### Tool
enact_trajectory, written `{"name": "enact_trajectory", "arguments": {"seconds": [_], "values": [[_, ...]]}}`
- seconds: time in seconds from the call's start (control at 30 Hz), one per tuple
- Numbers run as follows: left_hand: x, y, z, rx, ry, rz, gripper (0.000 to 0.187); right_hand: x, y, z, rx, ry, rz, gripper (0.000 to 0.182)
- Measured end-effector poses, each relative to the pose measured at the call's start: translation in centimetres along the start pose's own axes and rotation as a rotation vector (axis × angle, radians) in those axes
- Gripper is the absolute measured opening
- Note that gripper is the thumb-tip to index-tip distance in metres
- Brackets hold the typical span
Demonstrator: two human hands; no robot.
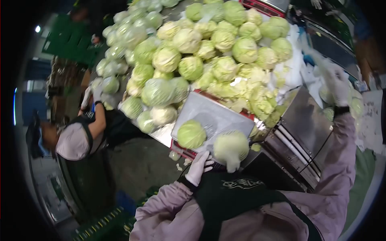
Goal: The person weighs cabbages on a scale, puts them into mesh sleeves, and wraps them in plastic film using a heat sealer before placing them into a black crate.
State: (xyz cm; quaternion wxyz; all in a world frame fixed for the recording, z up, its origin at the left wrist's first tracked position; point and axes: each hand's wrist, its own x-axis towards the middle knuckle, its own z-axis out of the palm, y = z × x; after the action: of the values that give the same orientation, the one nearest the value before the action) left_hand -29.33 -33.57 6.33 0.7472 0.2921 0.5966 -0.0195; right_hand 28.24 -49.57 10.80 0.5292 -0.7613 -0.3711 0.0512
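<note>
My left hand, in a white glove, rests with fingers stretched at the near edge of a scale's metal platform. On that platform sit a bare green cabbage and, to its right, a bagged cabbage with its twisted plastic end toward me. My right hand, also gloved, is reached out to the far right, closed around a pale translucent plastic bag that is smeared by motion. Several cabbages lie beside and under that hand.
A large heap of cabbages covers the table ahead, with wrapped ones at left and loose leaves near the scale. A steel machine with rollers stands at right. A co-worker handles cabbages at left. Green crates lie below.
</note>
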Motion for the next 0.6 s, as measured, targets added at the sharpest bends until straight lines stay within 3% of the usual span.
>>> {"name": "enact_trajectory", "arguments": {"seconds": [0.07,0.13,0.17,0.2,0.23,0.27,0.3,0.33,0.37,0.4,0.5,0.57,0.6], "values": [[-0.9,-0.1,-0.6,0.051,0.010,0.002,0.040,0.0,-7.6,-1.7,-0.184,0.163,-0.125,0.019],[-1.2,-0.5,-1.2,0.046,-0.012,0.031,0.039,-0.6,-11.9,-1.8,0.147,0.294,-0.112,0.024],[-1.4,-0.8,-1.4,0.041,-0.035,0.060,0.037,-1.0,-13.2,-0.8,0.096,0.304,-0.146,0.023],[-1.7,-1.1,-1.6,0.043,-0.066,0.085,0.035,-1.1,-11.3,-0.7,0.178,0.131,-0.040,0.017],[-1.9,-1.2,-1.7,0.050,-0.096,0.092,0.033,-1.7,-10.4,0.4,-0.056,0.049,-0.055,0.011],[-2.1,-1.4,-1.8,0.059,-0.132,0.102,0.033,-2.0,-9.9,1.0,-0.459,0.015,-0.325,0.011],[-2.4,-1.7,-2.0,0.058,-0.161,0.106,0.033,-2.5,-9.1,1.4,-0.589,-0.027,-0.309,0.014],[-2.5,-1.9,-2.2,0.053,-0.187,0.111,0.033,-2.7,-6.9,1.6,-0.582,-0.042,-0.240,0.019],[-2.7,-2.0,-2.4,0.061,-0.188,0.125,0.033,-3.2,-7.1,2.2,-0.282,-0.141,0.008,0.029],[-3.0,-2.3,-2.7,0.060,-0.205,0.130,0.033,-3.1,-7.0,2.2,-0.257,-0.254,0.017,0.033],[-3.4,-3.0,-3.8,0.017,-0.265,0.174,0.029,-3.6,-8.5,4.1,-0.191,-0.161,-0.025,0.027],[-3.5,-3.3,-4.6,-0.002,-0.279,0.189,0.029,-3.7,-14.0,5.0,-0.002,0.086,-0.126,0.022],[-3.7,-3.6,-4.9,-0.019,-0.275,0.190,0.028,-3.4,-16.3,3.8,-0.148,0.112,-0.196,0.027]]}}
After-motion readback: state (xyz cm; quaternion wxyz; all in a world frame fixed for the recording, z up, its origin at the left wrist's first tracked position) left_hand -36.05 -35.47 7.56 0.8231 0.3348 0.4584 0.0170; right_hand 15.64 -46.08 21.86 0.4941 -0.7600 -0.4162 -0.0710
